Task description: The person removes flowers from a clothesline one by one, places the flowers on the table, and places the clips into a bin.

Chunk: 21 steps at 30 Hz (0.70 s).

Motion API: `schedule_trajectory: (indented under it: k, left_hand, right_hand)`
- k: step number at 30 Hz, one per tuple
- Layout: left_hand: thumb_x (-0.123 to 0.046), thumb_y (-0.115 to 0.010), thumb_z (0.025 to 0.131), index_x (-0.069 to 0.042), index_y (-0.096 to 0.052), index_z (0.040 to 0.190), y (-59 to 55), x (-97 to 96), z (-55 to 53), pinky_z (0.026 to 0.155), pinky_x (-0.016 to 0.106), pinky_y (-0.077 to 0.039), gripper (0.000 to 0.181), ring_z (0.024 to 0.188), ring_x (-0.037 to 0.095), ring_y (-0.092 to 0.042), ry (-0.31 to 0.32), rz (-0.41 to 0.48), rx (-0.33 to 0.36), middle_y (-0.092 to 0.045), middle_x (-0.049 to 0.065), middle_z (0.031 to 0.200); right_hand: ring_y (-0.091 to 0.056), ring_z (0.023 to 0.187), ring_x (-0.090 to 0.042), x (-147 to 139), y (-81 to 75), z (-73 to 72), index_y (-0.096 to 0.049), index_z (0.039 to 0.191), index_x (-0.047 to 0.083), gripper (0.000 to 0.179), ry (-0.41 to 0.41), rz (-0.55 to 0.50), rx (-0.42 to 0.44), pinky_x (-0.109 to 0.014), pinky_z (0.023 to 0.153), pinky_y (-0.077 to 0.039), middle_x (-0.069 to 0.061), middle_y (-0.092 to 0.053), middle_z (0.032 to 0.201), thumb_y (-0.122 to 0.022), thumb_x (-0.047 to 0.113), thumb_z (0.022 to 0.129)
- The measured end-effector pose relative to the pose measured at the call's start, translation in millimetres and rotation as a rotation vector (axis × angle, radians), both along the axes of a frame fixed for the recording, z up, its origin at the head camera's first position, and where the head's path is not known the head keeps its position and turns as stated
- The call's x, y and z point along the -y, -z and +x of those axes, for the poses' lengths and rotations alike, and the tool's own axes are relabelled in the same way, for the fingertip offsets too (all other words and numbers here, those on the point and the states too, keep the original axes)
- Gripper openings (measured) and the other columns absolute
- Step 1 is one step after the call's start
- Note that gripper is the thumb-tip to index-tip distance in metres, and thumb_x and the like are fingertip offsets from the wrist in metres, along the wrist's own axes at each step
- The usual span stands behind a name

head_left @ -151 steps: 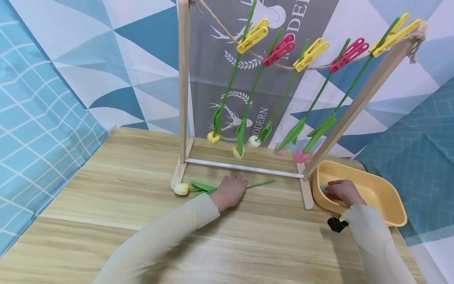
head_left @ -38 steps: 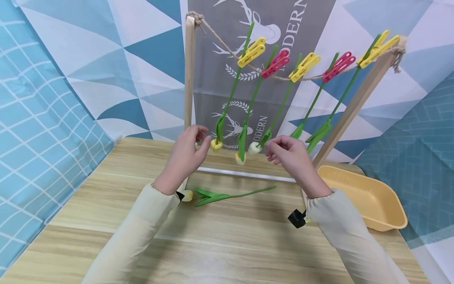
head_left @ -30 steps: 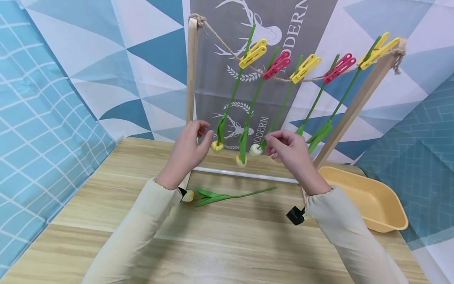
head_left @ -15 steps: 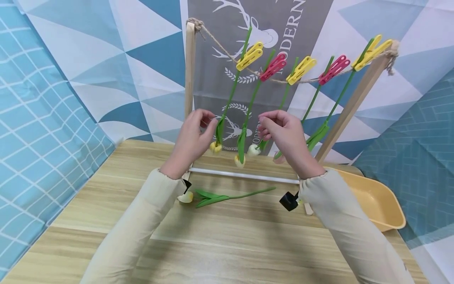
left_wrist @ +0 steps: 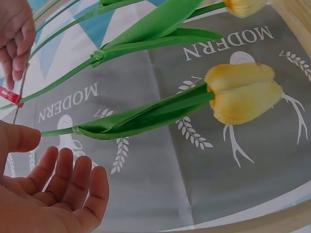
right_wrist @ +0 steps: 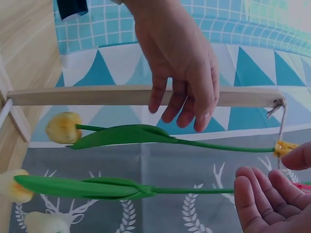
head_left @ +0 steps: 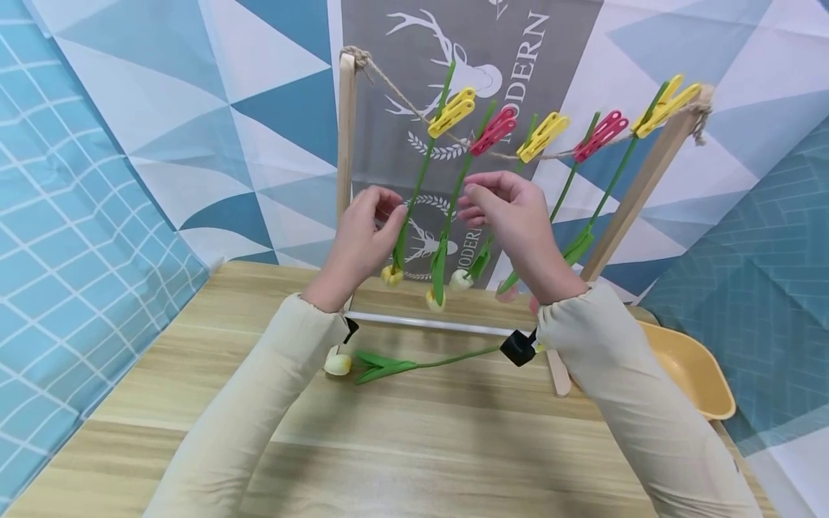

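My left hand (head_left: 363, 234) is raised beside the leftmost hanging tulip (head_left: 392, 275), fingers loosely bent around nothing. In the left wrist view its thumb tip overlaps that tulip's green stem (left_wrist: 58, 131). My right hand (head_left: 514, 219) hovers before the middle of the row, just below the red clothespin (head_left: 494, 131) and yellow clothespin (head_left: 542, 137); the right wrist view shows its fingers (right_wrist: 250, 189) relaxed, with nothing in them. Several tulips hang head down from the twine (head_left: 395, 88), each pinned by a yellow or red clothespin. One more white-yellow tulip (head_left: 338, 364) lies on the table below.
A wooden post (head_left: 346, 137) holds the twine at left, another post (head_left: 648, 187) at right, with a white rod (head_left: 427, 323) between their feet. An orange basin (head_left: 696, 367) stands at the right, partly behind my right sleeve. Patterned cloth backs the table (head_left: 388, 446).
Five seconds ago my left hand lay on the loose tulip and my right reached into the basin. Both have risen to the hanging row, and over the last second keep moving upward.
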<state>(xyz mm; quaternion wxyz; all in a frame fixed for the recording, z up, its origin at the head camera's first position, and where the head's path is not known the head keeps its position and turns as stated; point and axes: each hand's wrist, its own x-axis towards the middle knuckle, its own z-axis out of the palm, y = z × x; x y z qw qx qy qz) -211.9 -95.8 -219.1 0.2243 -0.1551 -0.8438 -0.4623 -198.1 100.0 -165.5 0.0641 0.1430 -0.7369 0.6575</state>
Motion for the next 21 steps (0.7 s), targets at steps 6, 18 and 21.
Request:
schedule_trajectory:
  k: [6,18,21]
  left_hand:
    - [-0.024,-0.049,0.096,-0.005,-0.054,0.112,-8.5,-3.7,-5.6,0.083,0.030,-0.046,0.025,0.092,0.019,-0.052,-0.003,0.042,0.039,-0.055,0.008,0.103]
    - [-0.028,-0.046,0.097,-0.007,-0.053,0.115,-18.1,-9.6,-13.7,0.085,0.029,-0.042,0.029,0.094,0.017,-0.050,0.034,0.122,0.081,-0.055,0.007,0.105]
    - [-0.030,-0.045,0.098,-0.008,-0.052,0.116,-20.6,-10.8,-15.2,0.085,0.029,-0.042,0.029,0.094,0.015,-0.049,0.039,0.124,0.089,-0.055,0.005,0.106]
  right_hand:
    - [-0.066,0.088,-0.020,9.7,-14.8,1.0,-0.059,0.115,0.003,0.026,0.024,-0.025,-0.042,-0.024,0.079,-0.053,-0.007,-0.066,0.097,-0.057,0.015,0.092]
    - [-0.064,0.095,-0.018,21.0,-39.6,3.5,-0.050,0.127,0.004,0.039,0.032,-0.047,-0.122,-0.027,0.090,-0.050,-0.007,-0.062,0.102,-0.059,0.012,0.090]
    - [-0.062,0.100,-0.019,21.5,-45.6,5.0,-0.048,0.130,0.005,0.042,0.035,-0.021,-0.117,-0.028,0.093,-0.048,-0.009,-0.061,0.110,-0.058,0.012,0.090]
